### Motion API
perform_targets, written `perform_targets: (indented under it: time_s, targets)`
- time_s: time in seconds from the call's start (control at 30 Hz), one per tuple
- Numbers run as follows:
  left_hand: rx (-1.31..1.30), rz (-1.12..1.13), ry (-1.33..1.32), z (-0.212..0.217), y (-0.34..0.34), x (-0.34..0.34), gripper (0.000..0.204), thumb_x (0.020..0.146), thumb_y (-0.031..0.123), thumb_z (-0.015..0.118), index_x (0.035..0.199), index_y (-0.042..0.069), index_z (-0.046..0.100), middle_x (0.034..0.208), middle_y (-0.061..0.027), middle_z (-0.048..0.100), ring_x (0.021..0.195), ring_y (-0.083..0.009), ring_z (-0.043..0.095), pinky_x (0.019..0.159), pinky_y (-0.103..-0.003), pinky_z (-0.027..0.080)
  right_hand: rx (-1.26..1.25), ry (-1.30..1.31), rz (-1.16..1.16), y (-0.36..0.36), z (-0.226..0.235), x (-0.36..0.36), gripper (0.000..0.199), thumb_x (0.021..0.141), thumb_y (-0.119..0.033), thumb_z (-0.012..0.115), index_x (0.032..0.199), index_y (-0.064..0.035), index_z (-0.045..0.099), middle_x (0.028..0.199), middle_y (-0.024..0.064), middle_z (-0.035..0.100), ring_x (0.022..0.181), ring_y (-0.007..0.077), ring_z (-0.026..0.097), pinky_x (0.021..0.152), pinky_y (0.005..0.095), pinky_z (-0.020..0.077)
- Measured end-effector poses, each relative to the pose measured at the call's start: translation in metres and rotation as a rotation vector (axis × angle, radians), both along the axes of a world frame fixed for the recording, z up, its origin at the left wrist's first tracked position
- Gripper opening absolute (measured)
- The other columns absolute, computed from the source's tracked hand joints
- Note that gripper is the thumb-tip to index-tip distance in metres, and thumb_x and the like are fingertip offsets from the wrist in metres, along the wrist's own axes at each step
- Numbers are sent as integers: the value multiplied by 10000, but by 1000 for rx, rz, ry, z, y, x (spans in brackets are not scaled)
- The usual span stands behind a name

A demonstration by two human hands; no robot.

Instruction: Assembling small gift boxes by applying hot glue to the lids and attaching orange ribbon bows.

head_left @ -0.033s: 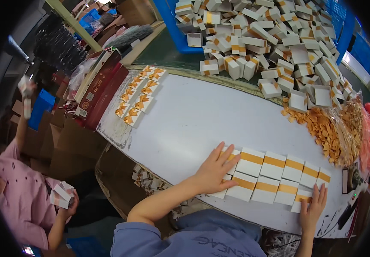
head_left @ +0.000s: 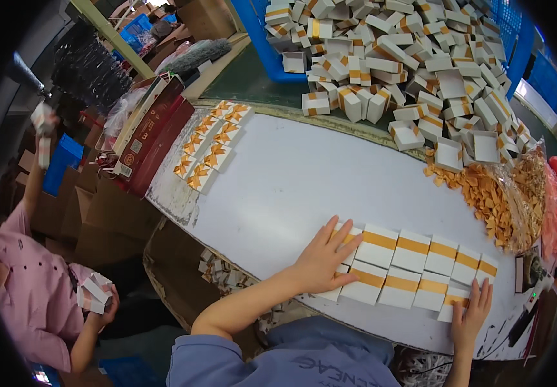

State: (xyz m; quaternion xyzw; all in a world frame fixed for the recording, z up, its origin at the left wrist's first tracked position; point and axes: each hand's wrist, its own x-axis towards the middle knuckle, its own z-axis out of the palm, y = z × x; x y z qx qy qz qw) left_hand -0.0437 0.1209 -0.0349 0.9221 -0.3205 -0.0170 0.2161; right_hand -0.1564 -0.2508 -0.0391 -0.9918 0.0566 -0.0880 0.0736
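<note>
Both palms lie flat and open: left hand [head_left: 320, 258] and right hand [head_left: 470, 316] bracket the banded white boxes [head_left: 414, 267]; gold bows [head_left: 494, 200] heap beyond the right hand.

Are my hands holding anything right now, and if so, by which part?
Nothing is gripped. The left hand lies flat on the left end of the boxes; the right hand presses their right near edge.

Box rows [head_left: 414, 267] on table [head_left: 291, 187] — pile [head_left: 407, 58] behind.

White boxes [head_left: 414, 267] with orange bands, white table [head_left: 291, 187]
</note>
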Motion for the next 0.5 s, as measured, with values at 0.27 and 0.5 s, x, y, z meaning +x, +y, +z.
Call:
perform_targets:
  time_s: [0.27, 0.5]
  targets:
    - [57, -55, -19, -6, -10, 11, 727, 778, 463, 594, 1324, 41, 368, 1384, -263, 251, 1268, -489, 194, 1036, -534, 200, 52, -90, -72, -20, 17, -11, 634, 753, -175, 571, 1332, -45, 350, 1412, 225, 248, 1302, 389, 227, 1058, 466, 159]
    - [42, -33, 8, 18, 0, 9, 752, 716, 317, 667, 1321, 7, 348, 1413, -258, 208, 1303, -470, 145, 1048, -531, 163, 81, -599, -749, -181, 3, -13, 562, 789, -284, 646, 1187, 46, 427, 1161, 232, 481, 1101, 312, 456, 943, 384, 341]
